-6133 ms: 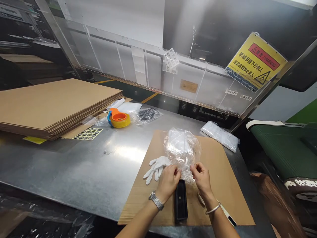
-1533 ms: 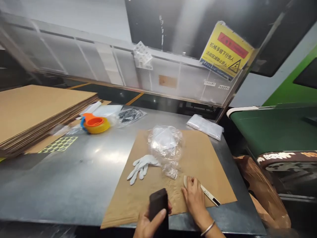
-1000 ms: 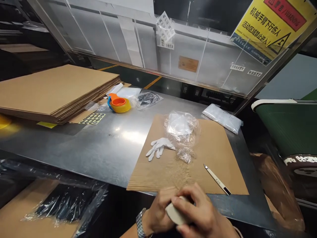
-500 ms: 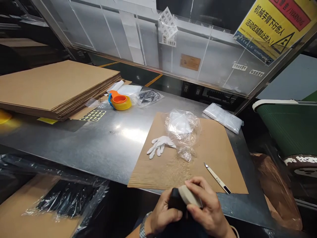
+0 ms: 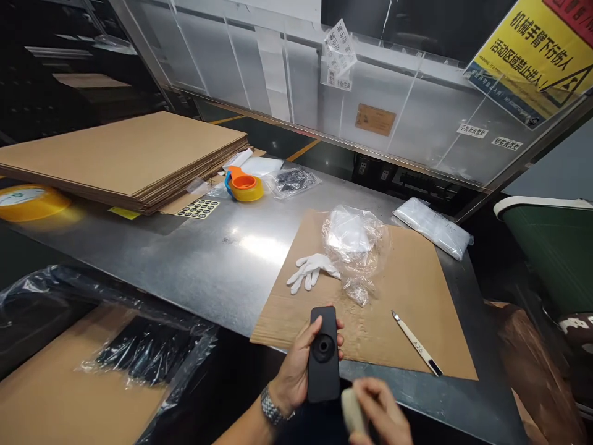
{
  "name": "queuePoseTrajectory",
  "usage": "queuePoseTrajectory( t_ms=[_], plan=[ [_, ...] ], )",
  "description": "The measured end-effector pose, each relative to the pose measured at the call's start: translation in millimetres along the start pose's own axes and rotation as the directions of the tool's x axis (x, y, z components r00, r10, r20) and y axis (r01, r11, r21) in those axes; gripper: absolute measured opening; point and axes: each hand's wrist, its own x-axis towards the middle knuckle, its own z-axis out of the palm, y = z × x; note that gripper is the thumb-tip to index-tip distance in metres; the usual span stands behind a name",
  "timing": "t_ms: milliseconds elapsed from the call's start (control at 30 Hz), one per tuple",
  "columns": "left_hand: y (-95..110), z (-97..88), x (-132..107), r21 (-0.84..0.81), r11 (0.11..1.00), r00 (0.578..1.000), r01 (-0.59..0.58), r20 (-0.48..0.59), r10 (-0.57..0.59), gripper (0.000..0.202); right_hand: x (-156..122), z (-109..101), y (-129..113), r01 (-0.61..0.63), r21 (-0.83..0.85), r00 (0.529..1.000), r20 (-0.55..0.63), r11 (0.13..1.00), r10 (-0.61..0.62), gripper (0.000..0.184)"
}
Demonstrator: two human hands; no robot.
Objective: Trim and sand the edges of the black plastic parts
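Observation:
My left hand (image 5: 299, 368) grips a flat black remote-like device (image 5: 323, 355) with a round button, held upright over the table's near edge. Lower right, my right hand (image 5: 382, 419) is closed on a small beige block (image 5: 352, 411), just below the device. On the brown cardboard sheet (image 5: 412, 296) lie a white glove (image 5: 309, 274), a crumpled clear plastic bag (image 5: 356, 242) and a slim white knife (image 5: 417, 343).
On the metal table (image 5: 194, 259) sit a stack of cardboard sheets (image 5: 125, 154), an orange-and-yellow tape dispenser (image 5: 244, 185), a sticker sheet (image 5: 198, 209) and bagged items (image 5: 433, 227). A yellow tape roll (image 5: 28, 202) lies far left. A plastic-lined box (image 5: 83, 371) stands below.
The black device has been raised and turned face-up in my left hand. My right hand with the beige block has come off it and dropped lower right.

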Motion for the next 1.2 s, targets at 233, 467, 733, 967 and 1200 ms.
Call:
queuePoseTrajectory(
  t_ms=[233, 467, 733, 967, 1200],
  plan=[
    [-19.2, 5.6, -14.3, 0.082, 0.968, 0.968, 0.236, 0.072, -0.242, 0.053, 61.8, -16.4, -27.2, 0.23, -0.191, 0.969, 0.139, 0.954, -0.205, 0.049],
    [-30.3, -2.3, -15.6, 0.293, 0.905, 0.948, 0.308, -0.019, -0.316, 0.073, 73.7, -23.3, -25.8, 0.35, -0.167, 0.873, 0.414, 0.922, -0.256, 0.051],
    [-16.5, 1.8, -12.7, 0.342, 0.929, 0.987, 0.143, 0.018, -0.159, 0.059, 76.2, -21.9, -46.0, 0.407, -0.418, 0.865, 0.461, 0.812, -0.197, 0.04],
    [-9.9, 0.3, 0.3, 0.209, 0.949, 0.972, 0.236, -0.057, -0.229, 0.061, 54.7, 1.9, -62.4, 0.605, -0.351, 0.781, 0.437, 0.714, -0.446, 0.03],
    [-11.6, 12.6, 5.7, -0.142, 0.933, 0.943, 0.33, 0.004, -0.332, 0.045, 46.2, -1.9, -41.6, 0.374, -0.186, 0.914, 0.237, 0.908, -0.328, 0.047]
  ],
)
